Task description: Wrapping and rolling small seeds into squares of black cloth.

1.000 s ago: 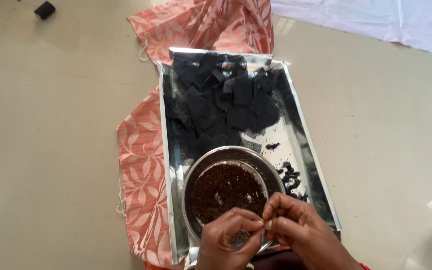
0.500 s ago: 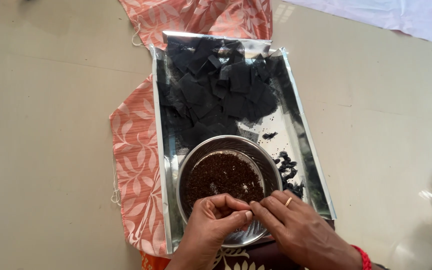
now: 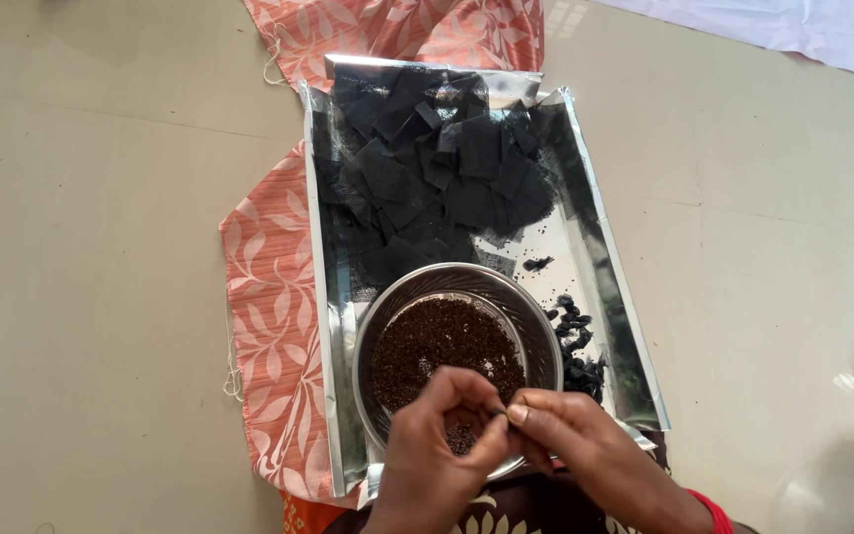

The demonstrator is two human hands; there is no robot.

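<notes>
Over the near rim of the steel bowl (image 3: 546, 341), both hands meeting fingertip to fingertip. Left hand (image 3: 439, 457) curling in from below, fingers bent, thumb and forefinger pinching something small and dark (image 3: 498, 412); too tiny to tell what exactly. Right hand (image 3: 585, 450) coming in from the other side, thumb and forefinger pressing against the same spot, touching the left hand's fingertips. So, both hands closing together on that little dark bit, hovering just above the bowl's front edge.

Sitting in the bowl, filling most of it: dark brown seeds (image 3: 442, 346), a grainy heap. Resting under the bowl, at its near end: a shiny rectangular metal tray (image 3: 595, 213). Lying at the tray's far end, well apart from the hands: a loose pile of black cloth squares (image 3: 437, 173), overlapping every which way. Lying just right of the bowl, on the tray floor: a cluster of small black bundles (image 3: 577, 346), with one stray dark bit (image 3: 538, 263) a little farther up.

Spreading beneath the tray and sticking out on its left and top: an orange cloth with a pale leaf pattern (image 3: 274, 326). Lying under everything: a smooth beige floor (image 3: 101, 247). Showing at the right wrist: a red bangle (image 3: 719, 509).
</notes>
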